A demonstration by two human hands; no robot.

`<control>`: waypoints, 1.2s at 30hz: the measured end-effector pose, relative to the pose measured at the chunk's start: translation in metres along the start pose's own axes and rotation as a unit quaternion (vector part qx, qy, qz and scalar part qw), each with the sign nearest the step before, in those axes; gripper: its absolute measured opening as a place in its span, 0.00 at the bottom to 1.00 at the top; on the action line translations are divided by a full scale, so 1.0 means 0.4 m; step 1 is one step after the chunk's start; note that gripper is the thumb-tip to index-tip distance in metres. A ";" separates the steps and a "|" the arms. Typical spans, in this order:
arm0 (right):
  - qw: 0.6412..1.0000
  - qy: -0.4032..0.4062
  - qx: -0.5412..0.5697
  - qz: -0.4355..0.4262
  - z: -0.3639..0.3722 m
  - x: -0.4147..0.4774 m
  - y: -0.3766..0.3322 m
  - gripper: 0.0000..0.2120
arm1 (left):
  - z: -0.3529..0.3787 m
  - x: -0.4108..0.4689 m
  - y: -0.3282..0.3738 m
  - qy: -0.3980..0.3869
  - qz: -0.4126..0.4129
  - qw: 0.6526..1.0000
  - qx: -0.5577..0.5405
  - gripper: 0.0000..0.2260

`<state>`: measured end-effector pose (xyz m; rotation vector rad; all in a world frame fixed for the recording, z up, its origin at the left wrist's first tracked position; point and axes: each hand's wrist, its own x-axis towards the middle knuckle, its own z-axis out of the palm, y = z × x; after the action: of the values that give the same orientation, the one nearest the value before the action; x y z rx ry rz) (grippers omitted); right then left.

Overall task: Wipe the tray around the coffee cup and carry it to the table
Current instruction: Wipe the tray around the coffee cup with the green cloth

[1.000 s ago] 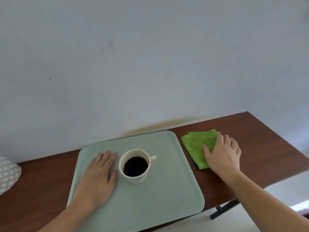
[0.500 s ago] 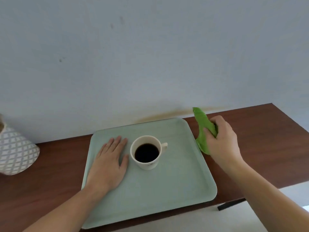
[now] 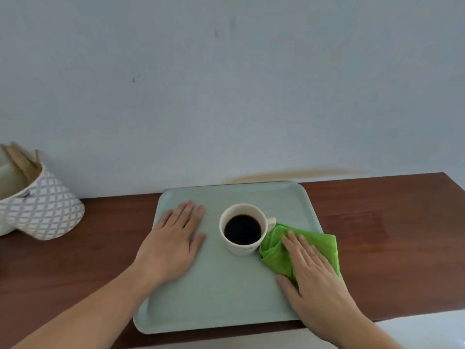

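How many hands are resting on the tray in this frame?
2. The left hand lies flat on the tray left of the coffee cup; the right hand presses the green cloth at its right side.

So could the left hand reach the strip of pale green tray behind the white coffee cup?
Probably yes. The left hand lies flat on the pale green tray beside the white coffee cup, and the strip behind the cup is bare.

Patterned pot (image 3: 37, 205), brown wooden shelf (image 3: 390, 235), stained wall (image 3: 226, 96)
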<state>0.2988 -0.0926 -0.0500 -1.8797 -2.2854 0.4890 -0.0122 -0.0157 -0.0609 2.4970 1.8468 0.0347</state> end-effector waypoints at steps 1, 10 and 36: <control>1.000 0.003 -0.005 0.004 0.007 0.014 0.003 0.33 | 0.007 0.001 0.002 0.004 -0.002 1.000 0.001 0.29; 0.998 0.012 -0.030 0.058 -0.017 0.101 -0.021 0.29 | 0.009 0.010 0.012 0.010 -0.024 1.000 0.007 0.29; 0.960 -0.143 -0.005 -0.239 0.051 0.007 -0.236 0.26 | 0.009 0.004 0.004 0.030 -0.018 0.999 0.003 0.27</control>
<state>0.2042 -0.1089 -0.0377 -1.2485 -2.8050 0.7099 -0.0099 -0.0146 -0.0645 2.4926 1.9165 0.1048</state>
